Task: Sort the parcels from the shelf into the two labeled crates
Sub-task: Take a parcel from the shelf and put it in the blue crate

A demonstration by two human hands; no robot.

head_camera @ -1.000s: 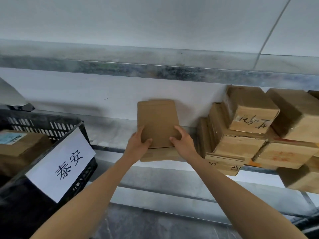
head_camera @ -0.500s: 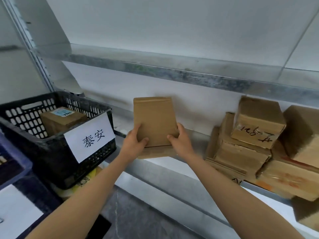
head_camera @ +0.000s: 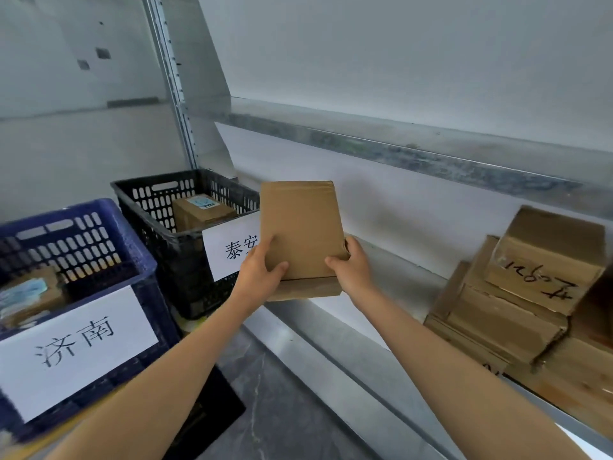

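A flat brown cardboard parcel [head_camera: 300, 227] is held upright in front of me, its plain face toward the camera. My left hand [head_camera: 262, 272] grips its lower left corner and my right hand [head_camera: 351, 267] grips its lower right edge. It hangs in the air just right of the black crate [head_camera: 172, 240], which bears a white label and holds one brown box with a blue sticker [head_camera: 202, 212]. Left of it stands the blue crate [head_camera: 99, 260] with its own white label and some packages inside.
A stack of brown cardboard parcels [head_camera: 530, 293] lies on the metal shelf [head_camera: 381, 327] at the right, one with handwriting on it. A metal upright [head_camera: 172, 84] rises behind the crates. The upper shelf edge runs across the wall above.
The parcel has left the shelf and moved left toward the crates in both hands. My view has swung left, bringing the blue crate into sight.
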